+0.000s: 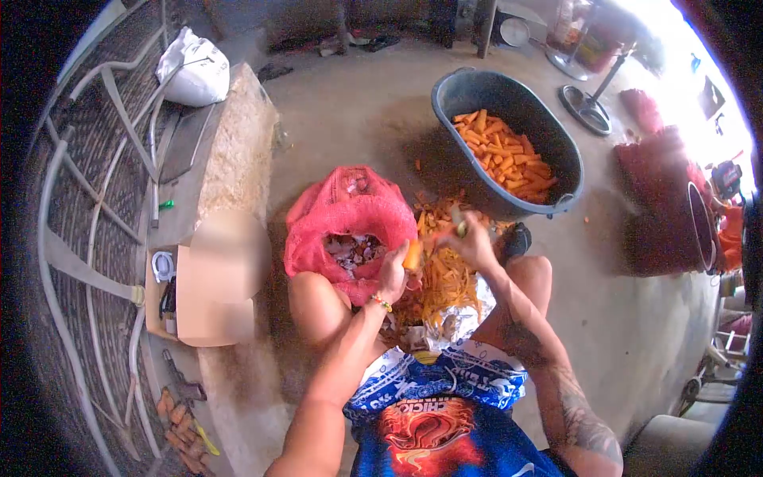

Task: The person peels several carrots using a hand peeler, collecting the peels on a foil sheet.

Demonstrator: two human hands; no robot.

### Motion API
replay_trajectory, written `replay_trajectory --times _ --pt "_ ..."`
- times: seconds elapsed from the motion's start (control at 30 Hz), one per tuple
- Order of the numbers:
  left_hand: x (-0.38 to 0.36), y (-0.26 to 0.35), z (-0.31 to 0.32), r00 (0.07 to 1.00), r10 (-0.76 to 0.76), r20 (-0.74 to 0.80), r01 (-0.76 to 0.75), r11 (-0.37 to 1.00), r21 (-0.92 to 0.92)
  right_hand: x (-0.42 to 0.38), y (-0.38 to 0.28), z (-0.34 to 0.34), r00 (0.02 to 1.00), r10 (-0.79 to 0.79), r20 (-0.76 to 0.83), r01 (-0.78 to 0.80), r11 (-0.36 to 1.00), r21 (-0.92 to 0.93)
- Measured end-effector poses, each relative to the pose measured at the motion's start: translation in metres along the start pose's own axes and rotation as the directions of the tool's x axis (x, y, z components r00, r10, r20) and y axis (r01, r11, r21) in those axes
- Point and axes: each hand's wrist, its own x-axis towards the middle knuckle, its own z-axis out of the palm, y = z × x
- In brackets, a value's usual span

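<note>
My left hand [392, 274], a beaded bracelet at its wrist, is closed round an orange carrot piece [412, 254]. Just right of it, my right hand [475, 245] grips a small pale-handled tool [458, 219], apparently a peeler; its working end is too blurred to make out. Under both hands lies a heap of orange peelings [447, 280], partly on crumpled silvery sheeting [459, 324]. A red mesh sack [350, 208] stands beside my left hand, its mouth open on dark and pale scraps. Beyond my right hand, a dark oval tub [453, 103] holds many peeled carrot pieces.
On the left are a cardboard box [208, 298], a stone ledge [238, 151], a white sack [199, 67] and a metal-framed lattice [87, 262]. More orange-brown pieces [184, 433] lie low at left. At right stand a large red container [664, 203] and a round-based metal stand [586, 111].
</note>
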Motion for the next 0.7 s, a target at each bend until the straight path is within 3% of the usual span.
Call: replay_trajectory --times 0.07,0.1,0.2,0.23,0.27,0.33,0.37,0.47,0.5,0.6,0.63,0.67,0.7 --pt "-0.009 0.008 0.014 0.994 0.103 -0.027 -0.096 0.978 0.186 -0.015 0.001 0.009 0.963 -0.205 0.173 0.228 0.965 -0.126" --pt "-0.008 0.003 0.017 0.989 0.141 -0.035 -0.131 0.971 0.198 -0.016 0.004 0.009 0.985 -0.12 0.125 0.137 0.98 -0.141" --pt "-0.005 0.009 0.004 0.986 0.142 0.091 -0.154 0.976 0.151 0.014 0.017 -0.008 0.951 0.26 -0.165 -0.228 0.955 0.192" --pt "-0.006 0.008 0.005 0.996 0.078 0.037 -0.079 0.996 0.051 0.013 0.01 -0.011 0.971 0.194 -0.143 -0.135 0.928 0.346" --pt "-0.008 0.008 0.006 0.998 0.056 0.006 -0.056 0.997 0.048 0.008 0.015 -0.003 0.996 0.015 -0.091 0.005 0.976 0.219" --pt "-0.015 0.015 0.017 0.998 0.021 -0.052 -0.019 0.999 0.039 -0.005 0.017 0.014 0.944 -0.321 0.076 0.323 0.946 -0.019" --pt "-0.02 0.019 0.023 0.983 0.185 0.012 -0.181 0.94 0.291 -0.014 0.009 0.009 0.942 -0.27 0.199 0.311 0.925 -0.217" --pt "-0.016 0.017 0.017 0.984 0.178 0.027 -0.179 0.951 0.253 0.014 0.028 0.001 0.992 -0.053 -0.116 0.054 0.999 0.005" --pt "-0.014 0.018 0.011 0.986 0.148 0.083 -0.16 0.974 0.161 0.016 0.036 0.001 0.979 0.039 -0.201 -0.021 0.996 0.091" --pt "-0.013 0.013 0.012 0.999 0.033 -0.009 -0.033 0.999 -0.017 0.002 0.044 0.019 0.971 -0.225 0.087 0.193 0.941 0.278" --pt "-0.014 0.011 0.02 0.995 0.073 -0.074 -0.069 0.996 0.058 -0.009 0.016 0.004 0.934 -0.279 0.224 0.304 0.949 -0.088" --pt "-0.011 0.007 0.015 0.995 0.098 -0.014 -0.097 0.992 0.085 -0.012 0.011 0.002 0.944 -0.172 0.28 0.222 0.963 -0.155" --pt "-0.003 -0.003 0.003 0.992 0.12 0.048 -0.125 0.986 0.109 -0.007 0.015 0.004 0.972 0.038 0.231 -0.109 0.948 0.299"
